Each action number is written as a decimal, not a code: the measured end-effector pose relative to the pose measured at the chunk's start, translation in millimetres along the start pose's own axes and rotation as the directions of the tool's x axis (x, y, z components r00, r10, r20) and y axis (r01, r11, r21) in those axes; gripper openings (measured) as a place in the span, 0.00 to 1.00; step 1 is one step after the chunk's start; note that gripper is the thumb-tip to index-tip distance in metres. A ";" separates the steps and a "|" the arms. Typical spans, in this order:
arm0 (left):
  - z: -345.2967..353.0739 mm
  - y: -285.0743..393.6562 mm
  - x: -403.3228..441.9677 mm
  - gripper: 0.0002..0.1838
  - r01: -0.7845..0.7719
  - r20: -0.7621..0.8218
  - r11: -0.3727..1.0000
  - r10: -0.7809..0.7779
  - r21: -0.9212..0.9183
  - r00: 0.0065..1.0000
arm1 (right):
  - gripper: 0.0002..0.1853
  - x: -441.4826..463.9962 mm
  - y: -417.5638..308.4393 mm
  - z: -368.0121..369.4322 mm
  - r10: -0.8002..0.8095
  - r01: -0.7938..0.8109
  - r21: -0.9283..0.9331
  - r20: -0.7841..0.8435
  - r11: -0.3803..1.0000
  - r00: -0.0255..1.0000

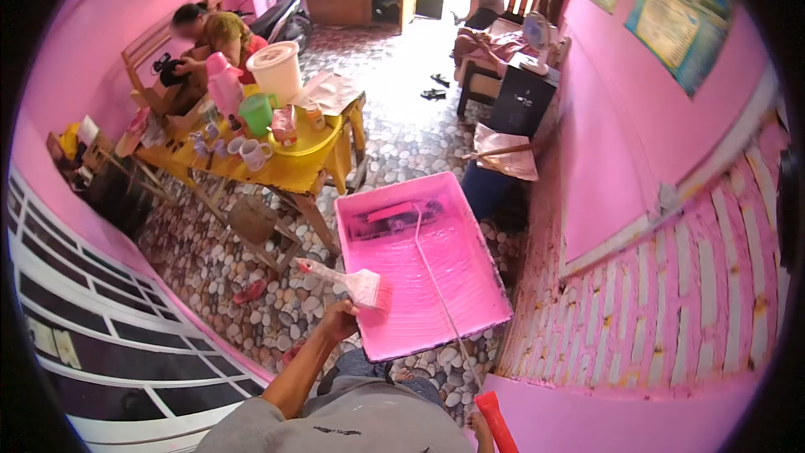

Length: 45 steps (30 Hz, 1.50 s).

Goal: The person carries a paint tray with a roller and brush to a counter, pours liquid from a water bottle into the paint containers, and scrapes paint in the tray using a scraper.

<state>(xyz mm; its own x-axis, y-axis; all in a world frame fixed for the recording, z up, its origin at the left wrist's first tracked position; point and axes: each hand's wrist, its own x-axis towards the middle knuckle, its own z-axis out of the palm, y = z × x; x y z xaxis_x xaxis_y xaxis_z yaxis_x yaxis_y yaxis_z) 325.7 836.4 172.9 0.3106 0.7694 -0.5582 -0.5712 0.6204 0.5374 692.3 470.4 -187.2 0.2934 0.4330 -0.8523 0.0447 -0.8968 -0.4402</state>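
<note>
left hand (340, 320) grips paint tray (478, 262) edge, brush (362, 287) alongside | right hand (480, 431) by roller handle (495, 422), grip unclear | roller head (402, 216) in tray | wall (625, 126) pink, brickwork (646, 319) partly pink

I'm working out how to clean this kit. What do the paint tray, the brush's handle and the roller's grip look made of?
The tray looks like molded plastic: thin walls, rounded corners, wet pink gloss. The brush's handle could be wood or plastic; paint smears hide which. The roller's grip seems to be smooth plastic, judging by its even red colour and slight sheen.
</note>
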 end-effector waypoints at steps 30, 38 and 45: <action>61.5 271.4 521.8 0.21 -0.197 0.260 0.977 0.213 -0.085 0.942 | 0.11 411.7 -679.9 -89.3 -0.330 0.370 -0.309 0.175 0.876 0.928; 113.1 366.4 597.8 0.30 -0.238 0.134 0.957 0.261 -0.165 0.956 | 0.11 427.2 -750.4 -20.1 -0.223 0.297 -0.327 0.245 0.897 0.943; 94.3 459.8 698.0 0.30 -0.264 0.081 0.943 0.284 -0.203 0.955 | 0.12 480.5 -844.3 21.7 -0.179 0.238 -0.347 0.194 0.907 0.965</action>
<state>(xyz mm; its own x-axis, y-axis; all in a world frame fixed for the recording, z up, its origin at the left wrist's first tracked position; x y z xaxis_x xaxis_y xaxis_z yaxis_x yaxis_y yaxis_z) 351.5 1673.0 90.0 0.1955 0.9237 -0.3295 -0.7746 0.3515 0.5258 774.9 1437.6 -231.2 0.0900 0.5959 -0.7980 0.4414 -0.7421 -0.5044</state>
